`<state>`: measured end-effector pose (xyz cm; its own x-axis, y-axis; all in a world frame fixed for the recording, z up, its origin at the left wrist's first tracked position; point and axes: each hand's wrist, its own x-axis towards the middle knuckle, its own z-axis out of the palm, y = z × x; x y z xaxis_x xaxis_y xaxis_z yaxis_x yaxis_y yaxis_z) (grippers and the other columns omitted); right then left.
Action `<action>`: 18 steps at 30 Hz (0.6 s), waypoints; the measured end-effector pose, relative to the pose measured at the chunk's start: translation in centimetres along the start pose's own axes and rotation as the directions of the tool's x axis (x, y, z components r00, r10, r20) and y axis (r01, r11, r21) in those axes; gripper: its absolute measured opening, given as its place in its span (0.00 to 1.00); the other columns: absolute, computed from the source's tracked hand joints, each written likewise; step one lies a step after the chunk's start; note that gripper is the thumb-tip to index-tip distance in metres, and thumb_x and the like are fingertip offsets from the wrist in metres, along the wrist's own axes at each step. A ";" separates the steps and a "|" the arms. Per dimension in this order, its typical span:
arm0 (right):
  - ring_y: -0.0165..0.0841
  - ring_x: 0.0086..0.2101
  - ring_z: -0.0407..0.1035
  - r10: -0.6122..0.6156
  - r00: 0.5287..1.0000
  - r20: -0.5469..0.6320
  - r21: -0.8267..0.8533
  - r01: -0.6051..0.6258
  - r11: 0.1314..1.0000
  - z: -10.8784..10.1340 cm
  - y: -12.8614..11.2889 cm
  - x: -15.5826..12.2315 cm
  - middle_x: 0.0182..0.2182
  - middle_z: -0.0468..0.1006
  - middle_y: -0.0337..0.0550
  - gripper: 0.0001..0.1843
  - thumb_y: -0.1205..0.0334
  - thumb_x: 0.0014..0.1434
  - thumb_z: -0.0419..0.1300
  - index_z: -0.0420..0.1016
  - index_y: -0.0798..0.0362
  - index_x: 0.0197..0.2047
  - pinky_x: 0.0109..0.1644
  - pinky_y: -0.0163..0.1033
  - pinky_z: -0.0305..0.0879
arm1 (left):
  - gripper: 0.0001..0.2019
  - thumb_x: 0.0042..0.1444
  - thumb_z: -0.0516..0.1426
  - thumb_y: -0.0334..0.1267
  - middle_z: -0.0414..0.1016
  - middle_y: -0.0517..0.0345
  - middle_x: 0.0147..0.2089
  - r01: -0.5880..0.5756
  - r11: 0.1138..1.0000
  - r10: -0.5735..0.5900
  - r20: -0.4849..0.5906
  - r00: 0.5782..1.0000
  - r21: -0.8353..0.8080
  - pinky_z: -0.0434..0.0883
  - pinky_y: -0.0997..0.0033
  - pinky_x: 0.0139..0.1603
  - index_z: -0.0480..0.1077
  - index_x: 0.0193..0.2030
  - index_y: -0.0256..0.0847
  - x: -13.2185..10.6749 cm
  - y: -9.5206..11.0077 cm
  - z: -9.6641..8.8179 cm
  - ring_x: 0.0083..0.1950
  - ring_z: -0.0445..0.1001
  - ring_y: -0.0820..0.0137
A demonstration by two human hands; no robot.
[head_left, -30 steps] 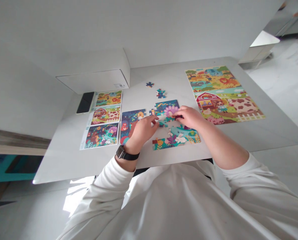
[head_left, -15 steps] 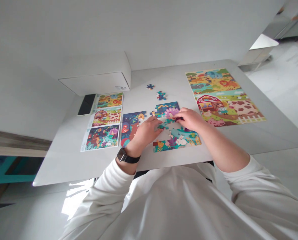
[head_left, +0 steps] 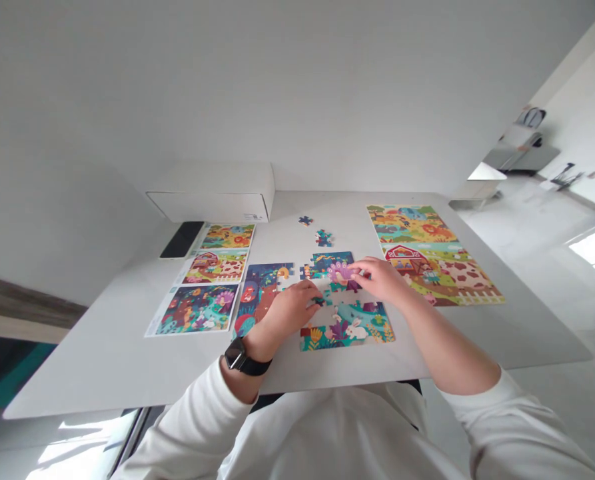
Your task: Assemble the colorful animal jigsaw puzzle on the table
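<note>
A partly joined jigsaw puzzle lies before me in several sections. My left hand (head_left: 293, 308) has its thumb and forefinger closed on a small dark teal puzzle piece (head_left: 318, 301), low over the gap in the middle. My right hand (head_left: 377, 277) pinches the right edge of the purple peacock piece (head_left: 338, 272) in the upper section. Below the hands sits the lower section (head_left: 350, 327) with a white rabbit. The left section (head_left: 257, 290), with a bear and a fox-like animal, is partly hidden by my left hand.
Loose puzzle pieces (head_left: 323, 238) lie farther back, one a small dark blue piece (head_left: 305, 221). At left are a printed picture sheet (head_left: 212, 267), a phone (head_left: 182, 240) and a white box (head_left: 207, 205). Two finished pictures (head_left: 444, 273) lie at right. A wall borders the table.
The camera view has tilted up, so the table sits lower in the picture. My right fingers have shifted slightly on the peacock section; my left hand stays over the middle.
</note>
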<state>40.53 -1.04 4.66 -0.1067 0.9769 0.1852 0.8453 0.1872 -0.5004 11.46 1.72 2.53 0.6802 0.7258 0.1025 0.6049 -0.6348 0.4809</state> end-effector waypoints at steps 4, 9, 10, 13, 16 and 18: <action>0.35 0.37 0.81 0.074 0.996 0.055 -0.062 -0.070 0.996 -1.8 0.4 4.0 0.46 0.89 0.43 0.12 0.61 0.68 0.67 0.89 0.46 0.53 0.48 0.40 0.73 | 0.13 0.67 0.64 0.32 0.83 0.50 0.60 0.018 1.000 -0.018 0.019 1.000 0.020 0.80 0.60 0.61 0.83 0.56 0.45 0.1 0.3 0.1 0.59 0.84 0.56; 0.43 0.50 0.83 0.236 0.969 0.077 -0.188 -0.218 0.958 -0.9 0.8 10.8 0.51 0.90 0.50 0.16 0.58 0.68 0.69 0.87 0.49 0.57 0.54 0.42 0.74 | 0.11 0.66 0.65 0.33 0.83 0.51 0.58 0.007 1.000 -0.007 -0.005 1.000 -0.025 0.80 0.60 0.58 0.83 0.54 0.45 0.0 0.1 0.4 0.56 0.84 0.56; 0.43 0.50 0.83 0.257 0.963 0.081 -0.197 -0.237 0.951 -0.3 0.8 11.9 0.51 0.90 0.50 0.17 0.57 0.67 0.69 0.87 0.49 0.57 0.54 0.42 0.74 | 0.11 0.67 0.65 0.34 0.83 0.51 0.59 0.012 0.999 -0.013 -0.034 0.999 -0.052 0.80 0.61 0.58 0.83 0.54 0.45 0.0 -0.1 0.2 0.56 0.84 0.56; 0.45 0.49 0.83 0.264 0.960 0.095 -0.196 -0.242 0.950 1.6 0.7 14.2 0.50 0.90 0.53 0.17 0.53 0.61 0.75 0.89 0.49 0.52 0.53 0.42 0.74 | 0.10 0.69 0.63 0.36 0.82 0.50 0.58 0.027 0.987 -0.055 -0.172 0.983 -0.161 0.78 0.61 0.57 0.83 0.54 0.45 0.0 -0.6 -0.5 0.55 0.83 0.59; 0.45 0.47 0.83 0.258 0.961 0.101 -0.155 -0.241 0.958 2.9 0.9 15.4 0.48 0.90 0.52 0.17 0.50 0.54 0.79 0.89 0.49 0.44 0.52 0.42 0.74 | 0.10 0.71 0.60 0.38 0.83 0.51 0.52 0.035 0.956 -0.123 -0.289 0.949 -0.291 0.77 0.64 0.50 0.83 0.51 0.43 0.1 -1.1 -1.5 0.43 0.81 0.65; 0.43 0.44 0.82 0.265 0.959 0.095 -0.105 -0.255 0.961 3.1 1.2 15.8 0.45 0.90 0.50 0.16 0.52 0.52 0.80 0.87 0.49 0.41 0.50 0.41 0.73 | 0.10 0.70 0.60 0.39 0.83 0.53 0.47 0.043 0.918 -0.183 -0.326 0.928 -0.395 0.74 0.67 0.43 0.83 0.48 0.43 0.3 -1.2 -2.1 0.36 0.76 0.69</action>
<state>38.22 14.91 4.40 0.0721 0.9968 -0.0356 0.8947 -0.0804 -0.4394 10.09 3.23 3.78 0.3852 0.8758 0.2907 0.4205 -0.4470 0.7896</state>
